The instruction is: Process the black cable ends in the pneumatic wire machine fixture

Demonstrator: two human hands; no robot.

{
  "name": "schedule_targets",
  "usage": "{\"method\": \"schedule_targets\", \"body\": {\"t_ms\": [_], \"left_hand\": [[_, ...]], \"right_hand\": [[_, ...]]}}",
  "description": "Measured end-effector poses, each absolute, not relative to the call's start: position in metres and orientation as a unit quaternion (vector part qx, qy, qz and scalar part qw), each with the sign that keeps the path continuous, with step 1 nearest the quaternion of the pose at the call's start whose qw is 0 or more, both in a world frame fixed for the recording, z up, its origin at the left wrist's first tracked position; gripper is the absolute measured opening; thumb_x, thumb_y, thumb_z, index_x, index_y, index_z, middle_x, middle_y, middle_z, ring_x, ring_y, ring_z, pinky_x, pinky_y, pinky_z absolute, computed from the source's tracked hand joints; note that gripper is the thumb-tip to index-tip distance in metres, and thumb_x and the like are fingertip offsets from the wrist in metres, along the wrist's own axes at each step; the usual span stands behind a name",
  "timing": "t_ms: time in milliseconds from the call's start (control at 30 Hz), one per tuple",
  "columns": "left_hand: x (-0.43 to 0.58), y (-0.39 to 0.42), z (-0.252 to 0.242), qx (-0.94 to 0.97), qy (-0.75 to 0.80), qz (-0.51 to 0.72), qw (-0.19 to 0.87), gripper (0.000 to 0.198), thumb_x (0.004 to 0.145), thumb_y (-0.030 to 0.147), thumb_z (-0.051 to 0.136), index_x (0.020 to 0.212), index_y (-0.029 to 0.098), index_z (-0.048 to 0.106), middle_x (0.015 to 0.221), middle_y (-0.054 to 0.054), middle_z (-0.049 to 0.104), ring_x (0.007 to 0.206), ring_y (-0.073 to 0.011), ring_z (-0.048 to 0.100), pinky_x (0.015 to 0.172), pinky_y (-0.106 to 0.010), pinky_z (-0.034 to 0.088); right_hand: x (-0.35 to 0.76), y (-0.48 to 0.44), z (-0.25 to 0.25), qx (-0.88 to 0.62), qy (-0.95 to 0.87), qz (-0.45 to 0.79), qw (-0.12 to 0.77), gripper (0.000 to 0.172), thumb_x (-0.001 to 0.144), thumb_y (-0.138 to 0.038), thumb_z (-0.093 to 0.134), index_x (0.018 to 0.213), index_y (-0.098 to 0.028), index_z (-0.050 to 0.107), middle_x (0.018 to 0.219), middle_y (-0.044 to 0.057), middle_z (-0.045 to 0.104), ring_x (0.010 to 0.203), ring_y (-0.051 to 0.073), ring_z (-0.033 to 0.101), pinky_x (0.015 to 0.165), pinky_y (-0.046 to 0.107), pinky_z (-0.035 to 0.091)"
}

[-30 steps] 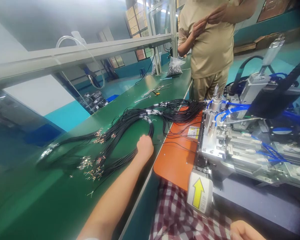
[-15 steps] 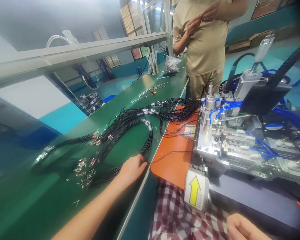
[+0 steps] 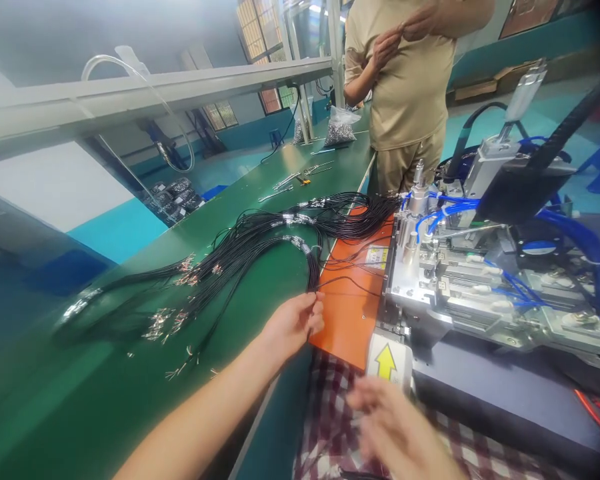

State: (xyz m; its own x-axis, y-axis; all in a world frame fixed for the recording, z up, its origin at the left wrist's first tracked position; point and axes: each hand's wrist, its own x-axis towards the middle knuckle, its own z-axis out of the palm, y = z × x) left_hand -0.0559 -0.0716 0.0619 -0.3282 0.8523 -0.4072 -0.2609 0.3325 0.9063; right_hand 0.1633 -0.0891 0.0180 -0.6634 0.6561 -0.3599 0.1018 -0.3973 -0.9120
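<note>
Long black cables (image 3: 260,257) lie in a curved bundle across the green table, stripped wire ends (image 3: 157,323) fanned out at the left. At the bundle's near end, by the orange plate (image 3: 345,313), the fingers of my left hand (image 3: 295,323) are pinched on a black cable. Over the checked cloth on my lap, my right hand (image 3: 400,427) is smeared by motion, so its grip cannot be made out. Just ahead of it is a white block with a yellow arrow (image 3: 386,360).
A metal machine (image 3: 430,280) with blue air tubes stands right of the orange plate. Farther back on the table lie tweezer-like tools (image 3: 285,181) and a plastic bag of small metal parts (image 3: 340,128). A person in beige (image 3: 405,87) stands beyond, hands together.
My left hand has shifted right and slightly up along the bundle, its fingers now pinched. My right hand has come up and left from the lower right corner. Some stripped ends have shifted on the table.
</note>
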Motion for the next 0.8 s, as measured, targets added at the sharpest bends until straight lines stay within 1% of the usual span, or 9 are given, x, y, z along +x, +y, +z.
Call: {"method": "schedule_targets", "body": {"t_ms": [100, 167, 267, 333, 400, 500, 567, 667, 800], "left_hand": [[-0.053, -0.066, 0.055, 0.230, 0.606, 0.557, 0.519, 0.012, 0.089, 0.020, 0.045, 0.083, 0.014, 0.053, 0.066, 0.002, 0.044, 0.051, -0.0051, 0.043, 0.057, -0.019, 0.042], [-0.054, -0.067, 0.052, 0.239, 0.611, 0.561, 0.505, 0.016, 0.090, 0.018, 0.041, 0.083, 0.014, 0.054, 0.070, -0.001, 0.049, 0.059, -0.0070, 0.051, 0.065, -0.022, 0.047], [-0.056, -0.076, 0.051, 0.275, 0.641, 0.538, 0.473, 0.023, 0.092, 0.020, 0.037, 0.088, 0.013, 0.058, 0.078, -0.006, 0.056, 0.072, -0.0124, 0.059, 0.074, -0.029, 0.050], [-0.061, -0.087, 0.052, 0.310, 0.677, 0.506, 0.435, 0.023, 0.090, 0.024, 0.042, 0.088, 0.012, 0.061, 0.082, -0.009, 0.059, 0.081, -0.0182, 0.061, 0.078, -0.035, 0.051], [-0.068, -0.101, 0.055, 0.342, 0.724, 0.473, 0.368, 0.019, 0.083, 0.027, 0.056, 0.093, 0.014, 0.064, 0.095, -0.010, 0.059, 0.099, -0.0233, 0.058, 0.089, -0.039, 0.047], [-0.078, -0.121, 0.056, 0.365, 0.792, 0.407, 0.272, 0.047, 0.063, 0.027, 0.076, 0.106, 0.019, 0.061, 0.115, -0.009, 0.053, 0.119, -0.0283, 0.044, 0.102, -0.041, 0.036], [-0.082, -0.128, 0.052, 0.365, 0.824, 0.347, 0.261, 0.054, 0.053, 0.030, 0.081, 0.101, 0.018, 0.061, 0.104, -0.008, 0.057, 0.108, -0.0292, 0.049, 0.095, -0.042, 0.040], [-0.085, -0.124, 0.042, 0.367, 0.840, 0.266, 0.299, 0.044, 0.049, 0.035, 0.081, 0.083, 0.017, 0.062, 0.073, 0.001, 0.056, 0.073, -0.0193, 0.055, 0.070, -0.032, 0.046], [-0.082, -0.111, 0.043, 0.378, 0.842, 0.215, 0.319, 0.028, 0.062, 0.031, 0.072, 0.080, 0.017, 0.056, 0.058, 0.006, 0.050, 0.053, -0.0106, 0.047, 0.050, -0.022, 0.038]], "right_hand": [[0.112, -0.104, 0.015, -0.340, -0.539, 0.749, 0.179, 0.066, 0.075, -0.048, 0.064, 0.131, -0.020, 0.040, 0.116, 0.013, 0.063, 0.072, 0.016, 0.067, 0.068, 0.030, 0.051], [0.084, -0.109, 0.011, -0.324, -0.532, 0.767, 0.158, 0.062, 0.081, -0.045, 0.058, 0.132, -0.019, 0.036, 0.121, 0.015, 0.060, 0.068, 0.015, 0.067, 0.060, 0.028, 0.049], [0.061, -0.110, 0.003, -0.280, -0.571, 0.760, 0.130, 0.045, 0.088, -0.049, 0.047, 0.119, -0.016, 0.048, 0.091, 0.008, 0.069, 0.065, 0.017, 0.066, 0.054, 0.026, 0.044], [0.058, -0.105, -0.001, -0.288, -0.620, 0.719, 0.127, 0.041, 0.089, -0.053, 0.041, 0.099, -0.016, 0.056, 0.066, 0.004, 0.065, 0.062, 0.019, 0.064, 0.058, 0.029, 0.046], [0.059, -0.097, -0.005, -0.278, -0.642, 0.697, 0.160, 0.043, 0.089, -0.056, 0.040, 0.088, -0.018, 0.060, 0.081, 0.007, 0.069, 0.075, 0.020, 0.066, 0.072, 0.031, 0.049], [0.065, -0.080, -0.011, -0.279, -0.635, 0.707, 0.140, 0.048, 0.085, -0.063, 0.040, 0.091, -0.020, 0.062, 0.098, 0.010, 0.070, 0.080, 0.022, 0.068, 0.069, 0.031, 0.052], [0.066, -0.070, -0.014, -0.275, -0.645, 0.697, 0.148, 0.050, 0.085, -0.064, 0.039, 0.089, -0.020, 0.064, 0.095, 0.009, 0.070, 0.081, 0.022, 0.068, 0.073, 0.031, 0.053], [0.064, -0.062, -0.013, -0.245, -0.673, 0.684, 0.141, 0.050, 0.080, -0.067, 0.047, 0.080, -0.020, 0.065, 0.091, 0.008, 0.071, 0.084, 0.023, 0.067, 0.077, 0.030, 0.054], [0.058, -0.064, 0.010, -0.237, -0.611, 0.737, 0.165, 0.050, 0.080, -0.068, 0.049, 0.084, -0.020, 0.061, 0.089, 0.007, 0.070, 0.089, 0.022, 0.066, 0.078, 0.030, 0.054]]}}
